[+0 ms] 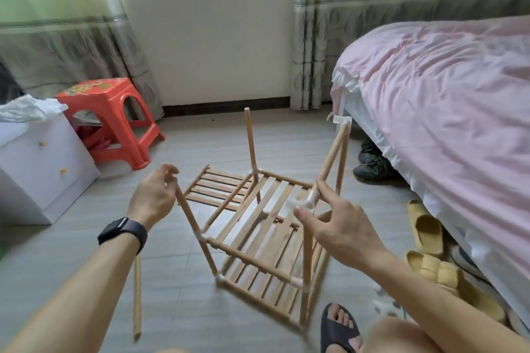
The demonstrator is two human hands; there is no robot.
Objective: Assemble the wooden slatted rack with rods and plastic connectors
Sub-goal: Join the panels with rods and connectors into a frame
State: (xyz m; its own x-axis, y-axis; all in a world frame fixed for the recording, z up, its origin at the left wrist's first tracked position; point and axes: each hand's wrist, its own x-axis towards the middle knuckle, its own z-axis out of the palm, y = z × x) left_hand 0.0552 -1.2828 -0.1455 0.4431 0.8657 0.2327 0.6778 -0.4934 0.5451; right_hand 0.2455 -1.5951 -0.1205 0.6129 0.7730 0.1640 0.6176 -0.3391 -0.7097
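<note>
The half-built wooden slatted rack (258, 238) stands tilted in the middle of the floor (183, 315), nearer the bed (444, 112) side. The left hand (156, 195) curls its fingers round the top end of a corner rod (189, 216). The right hand (335, 226) is spread, with thumb and forefinger pinching a white plastic connector (302, 203) on another upright. A loose rod (137, 295) lies near the floor's near edge, and a spare slatted panel (215, 190) lies flat behind the rack.
</note>
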